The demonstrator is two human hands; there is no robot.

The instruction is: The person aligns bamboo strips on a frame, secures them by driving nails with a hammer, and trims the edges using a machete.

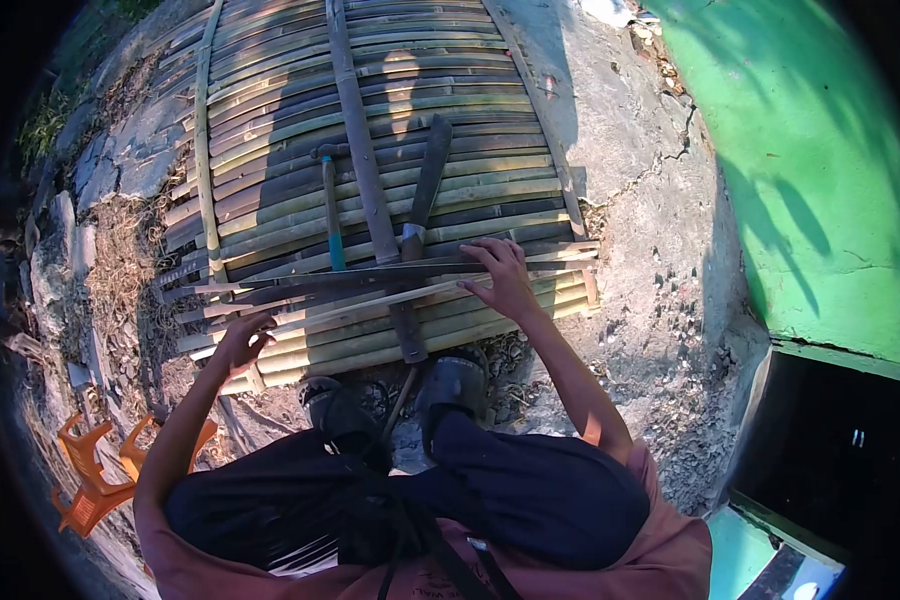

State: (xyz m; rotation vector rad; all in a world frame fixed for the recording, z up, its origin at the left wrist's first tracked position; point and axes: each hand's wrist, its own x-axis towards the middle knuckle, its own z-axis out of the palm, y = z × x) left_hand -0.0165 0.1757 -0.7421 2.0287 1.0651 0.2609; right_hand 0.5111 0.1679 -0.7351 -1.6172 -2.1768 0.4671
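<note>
Panel [270,130]: bamboo slats [310,362] side by side, three long crosspieces [355,130] on top, near end just ahead of the dark shoes [453,385].
Right hand [505,280]: palm down over the panel's near end, right part. Grip wide, thumb and fingers spread, fingers at the dark slat [370,274], thumb near the light strip [370,304].
Left hand [240,345]: at the panel's near left edge, fingers loosely curled, by the left part of the light strip. Couldn't tell whether that grip held it; fingers hid the contact.
Strip position: slanted across the near end, between both hands, right part farther from the person. Dark slat lay just beyond it.
Hammer [331,200]: on the slats left of the middle crosspiece, head away from the person, teal handle end near the dark slat.
Machete [430,175]: right of the middle crosspiece, dark blade pointing away, handle toward the person.
Surroundings: orange chair [95,490] lower left, green wall [800,170] at right, rough grey ground [660,270] between wall and panel.
</note>
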